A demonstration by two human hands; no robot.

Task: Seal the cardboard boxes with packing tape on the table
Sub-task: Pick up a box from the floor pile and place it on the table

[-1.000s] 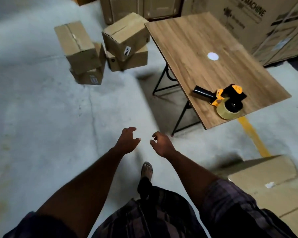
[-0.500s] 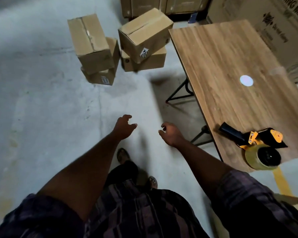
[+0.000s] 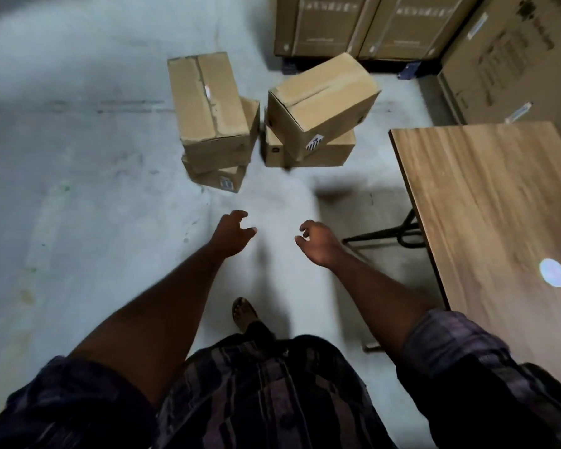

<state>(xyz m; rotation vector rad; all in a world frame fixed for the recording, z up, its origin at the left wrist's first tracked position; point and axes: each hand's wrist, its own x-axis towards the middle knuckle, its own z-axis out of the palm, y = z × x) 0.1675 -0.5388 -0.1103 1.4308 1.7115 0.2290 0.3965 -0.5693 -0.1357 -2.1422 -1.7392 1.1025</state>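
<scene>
Your left hand holds nothing. Its fingers are bent loosely, a bit like a claw. Your right hand is just the same, empty with soft curled fingers. It is near the left one but not touching it. Both reach out over the grey floor, which looks hard and rough.

Far from your hands, four brown cardboard boxes sit on the floor in two piles. The top left box hides most of the bottom left box. The top right box sits crooked and covers much of the bottom right box. The flaps meet in a line on top. You cannot tell if there is tape on them.

The table is on the right, with a smooth wood top and thin black legs. Its right side is cut off. The big cartons at the far wall are cut off too, and their print is too blurry to read.
</scene>
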